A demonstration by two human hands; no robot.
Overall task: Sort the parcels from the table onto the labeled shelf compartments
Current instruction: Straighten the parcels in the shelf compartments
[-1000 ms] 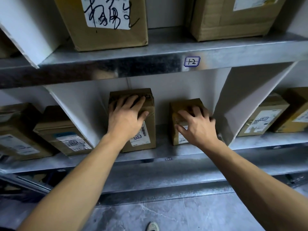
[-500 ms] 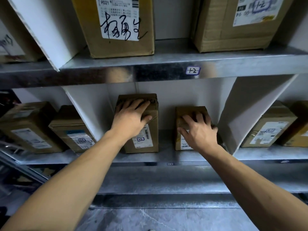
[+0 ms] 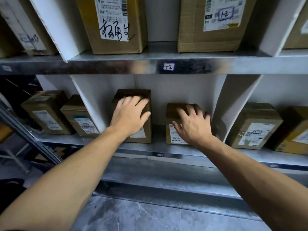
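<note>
Both of my arms were stretched toward the lower galvanised metal shelf (image 3: 100, 142). In the middle compartment, between two slanted white divider boards (image 3: 90, 100), stood two parcels, apart from each other with bare shelf between them.

My left hand (image 3: 129, 115) lay flat against the upper front of the taller brown cardboard parcel (image 3: 147, 130). Its fingers were spread and nearly straight and the thumb was held out to the right, so it was not clasping anything. This parcel stood upright on the left side of the compartment, and a white shipping label showed below my wrist.

My right hand (image 3: 193, 126) rested on the shorter brown cardboard parcel (image 3: 171, 112). The fingers were splayed over its top front edge and the thumb lay on the front face above the white barcode label. The fingertips were blurred. As far as I could tell the hand was released, pressing on the parcel and not clasping it. The parcel stood on the right side of the compartment, near the right divider.

A small white tag handwritten "1-2" (image 3: 168, 66) was fixed to the front lip of the shelf above. On that upper shelf stood a large cardboard box with black handwriting on its label (image 3: 115, 24) and a second large cardboard box whose label was marked "1-2" (image 3: 215, 24).

Two labelled cardboard boxes (image 3: 46, 112) stood in the left neighbouring compartment, and two more taped cardboard boxes (image 3: 255, 125) stood in the right one. A grey marbled floor (image 3: 133, 214) lay below.
</note>
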